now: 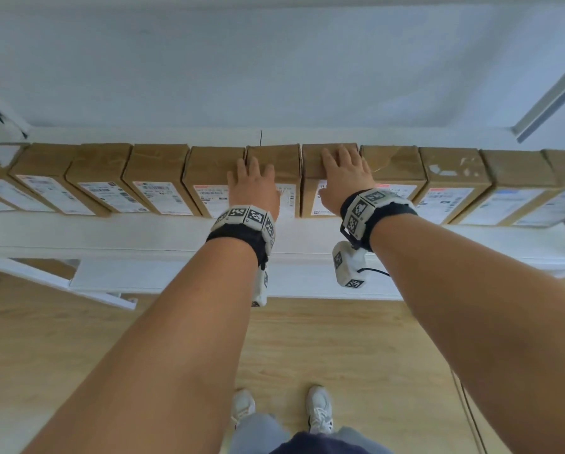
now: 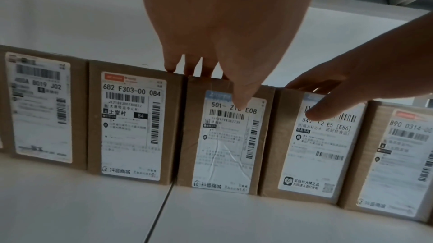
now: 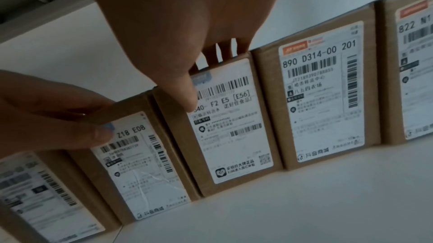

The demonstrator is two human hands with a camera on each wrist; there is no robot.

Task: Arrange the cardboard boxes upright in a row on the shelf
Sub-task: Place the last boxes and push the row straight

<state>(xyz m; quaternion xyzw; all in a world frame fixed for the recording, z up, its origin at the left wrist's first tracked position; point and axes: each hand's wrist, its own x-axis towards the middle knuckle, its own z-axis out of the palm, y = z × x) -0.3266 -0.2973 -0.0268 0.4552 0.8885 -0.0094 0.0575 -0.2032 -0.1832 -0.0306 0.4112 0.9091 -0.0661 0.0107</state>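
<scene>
Several brown cardboard boxes with white shipping labels stand upright side by side along the white shelf (image 1: 143,231). My left hand (image 1: 251,178) holds the box labelled 501 Z18 E08 (image 2: 222,145) by its top. The fingers lie over the top near the seam with its left neighbour (image 2: 131,126), and the thumb (image 2: 241,97) presses the front label. My right hand (image 1: 343,172) holds the adjacent E56 box (image 3: 234,136) the same way, fingers across the top (image 1: 310,162) and thumb (image 3: 187,99) on the label. A narrow gap shows between these two boxes.
A pale wall rises right behind the row. A slanted metal shelf post (image 1: 549,93) stands at the right, and another shelf board (image 3: 35,6) lies overhead. Below are a lower white shelf (image 1: 127,276), wooden floor (image 1: 307,339) and the person's shoes.
</scene>
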